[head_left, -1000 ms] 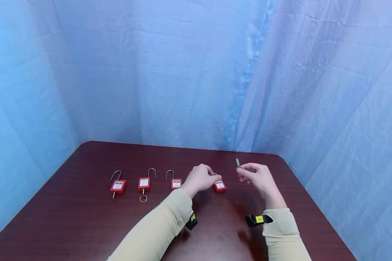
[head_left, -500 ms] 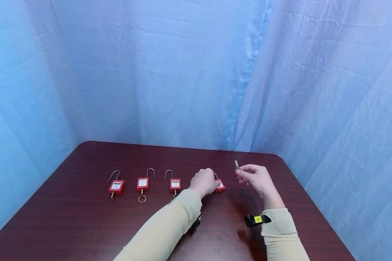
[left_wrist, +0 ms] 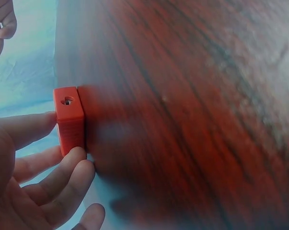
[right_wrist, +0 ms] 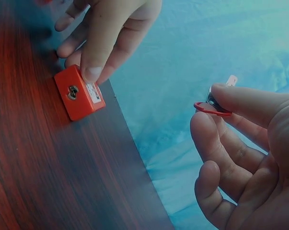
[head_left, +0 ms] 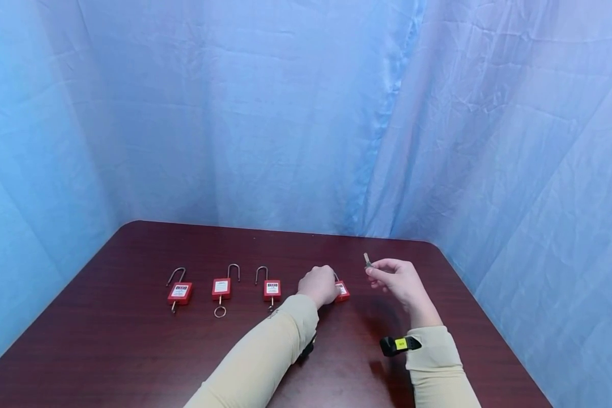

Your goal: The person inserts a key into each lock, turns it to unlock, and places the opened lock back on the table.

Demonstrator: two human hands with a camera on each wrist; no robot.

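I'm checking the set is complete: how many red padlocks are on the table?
4. Three lie in a row: left padlock, second padlock, third padlock. The fourth padlock is gripped by the left hand. None seems hidden.

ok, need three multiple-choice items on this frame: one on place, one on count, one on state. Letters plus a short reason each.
1. Where is the padlock that the left hand grips?
A. At the right end of the row
B. At the left end of the row
C. Off the table

2. How many red padlocks are in view on the table?
A. Two
B. Four
C. Six

3. What is the right hand doing?
A. Lying flat on the table
B. Pinching a key, raised off the table
C. Turning a key in a lock

Answers:
1 A: the gripped padlock lies right of the three other padlocks.
2 B: the head view shows four in one row.
3 B: the key sticks up from the fingers, apart from the padlock's keyhole.
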